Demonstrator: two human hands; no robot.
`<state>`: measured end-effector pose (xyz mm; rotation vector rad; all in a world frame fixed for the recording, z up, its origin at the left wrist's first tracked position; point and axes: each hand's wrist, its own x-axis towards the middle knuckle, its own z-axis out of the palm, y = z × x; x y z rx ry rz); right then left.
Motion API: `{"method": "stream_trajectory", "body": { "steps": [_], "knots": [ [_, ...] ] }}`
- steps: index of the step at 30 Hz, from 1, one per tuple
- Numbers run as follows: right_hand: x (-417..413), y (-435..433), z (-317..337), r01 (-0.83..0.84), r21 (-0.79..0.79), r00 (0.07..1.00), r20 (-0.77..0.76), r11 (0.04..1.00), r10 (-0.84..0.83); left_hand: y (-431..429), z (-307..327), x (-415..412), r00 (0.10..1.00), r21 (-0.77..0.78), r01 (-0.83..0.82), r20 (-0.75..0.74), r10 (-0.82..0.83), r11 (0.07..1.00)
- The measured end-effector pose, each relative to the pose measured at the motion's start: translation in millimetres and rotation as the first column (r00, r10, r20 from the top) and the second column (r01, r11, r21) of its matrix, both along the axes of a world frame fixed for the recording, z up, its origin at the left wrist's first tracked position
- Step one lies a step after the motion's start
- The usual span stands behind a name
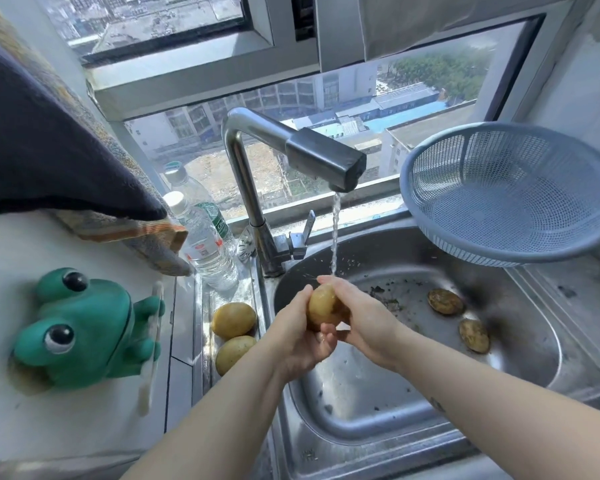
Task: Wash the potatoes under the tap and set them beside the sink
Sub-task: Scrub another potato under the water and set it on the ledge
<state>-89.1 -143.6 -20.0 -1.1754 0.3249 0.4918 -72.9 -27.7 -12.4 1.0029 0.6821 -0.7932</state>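
Held potato (323,306) is seen at frame centre, above the sink (520,344), right under the water stream (335,233). It is gripped from the left by the left hand (300,339), fingers curled under and around it, and from the right by the right hand (362,322), fingers wrapped over its top. The water lands at the right fingertips, on the potato's upper end, and splashes are seen around it.

The stream is fed by the steel tap (291,157), whose spout is angled toward the right of the frame.

A muddy potato (445,301) and a second muddy potato (474,335) lie in the sink basin, right of centre, close together but apart. Dark specks of dirt are scattered on the basin floor near them.

A yellow potato (233,319) and a second yellow potato (234,353) are set on the steel ledge just left of the sink, one below the other, touching or nearly so.

A blue colander (510,192) is tilted at the upper right, resting on the sink's edge. Two plastic bottles (205,244) are stood left of the tap base, by the window. A green frog toy (80,327) sits on the white table (49,427) at the left. A dark cloth (49,150) hangs at the upper left.
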Motion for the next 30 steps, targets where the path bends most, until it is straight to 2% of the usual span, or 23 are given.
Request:
{"method": "stream_trajectory", "body": {
  "steps": [4,7,10,13,16,19,22,24,27,30],
  "knots": [
    [-3.1,0.2,-3.7,-0.074,-0.348,0.966,0.206,0.935,0.153,-4.4,-0.1,1.7,0.995,0.031,0.066,-0.073,-0.063,0.997],
    [-1.0,3.9,-2.5,-0.007,-0.413,0.960,0.253,0.911,0.122,-7.8,1.0,1.8,0.992,0.107,0.124,-0.042,-0.120,0.987],
    [2.7,9.4,2.1,0.064,-0.460,0.974,0.222,0.886,0.045,-10.2,4.1,-0.6,0.994,0.121,0.110,-0.003,-0.111,0.986],
    [11.0,16.0,-4.5,0.121,-0.422,0.987,0.145,0.898,-0.064,-12.7,5.5,-6.6,0.996,0.105,0.029,0.079,-0.037,0.994],
    [15.9,20.1,-12.3,0.185,-0.284,0.979,-0.032,0.941,-0.203,-16.3,3.3,-13.6,0.985,0.123,0.024,0.166,-0.044,0.992],
    [16.0,17.4,-15.5,0.219,-0.186,0.955,-0.160,0.958,-0.249,-13.4,0.2,-15.3,0.980,0.130,0.003,0.196,-0.029,0.991],
    [11.9,10.8,-16.4,0.229,-0.056,0.966,-0.114,0.972,-0.234,-3.9,4.4,-10.5,0.987,0.110,0.050,0.149,-0.066,0.993],
    [5.5,8.1,-14.0,0.164,0.023,0.986,-0.047,0.986,-0.163,0.6,6.6,-8.7,0.988,0.090,0.093,0.113,-0.103,0.992],
    [-0.5,10.2,-13.6,0.081,-0.065,0.997,0.026,0.995,-0.079,-0.7,6.0,-8.6,0.982,0.096,0.143,0.110,-0.153,0.985],
    [3.2,14.6,-13.2,0.124,-0.197,0.992,0.015,0.972,-0.123,-6.5,5.5,-10.0,0.974,0.123,0.160,0.144,-0.177,0.979]
  ]
}}
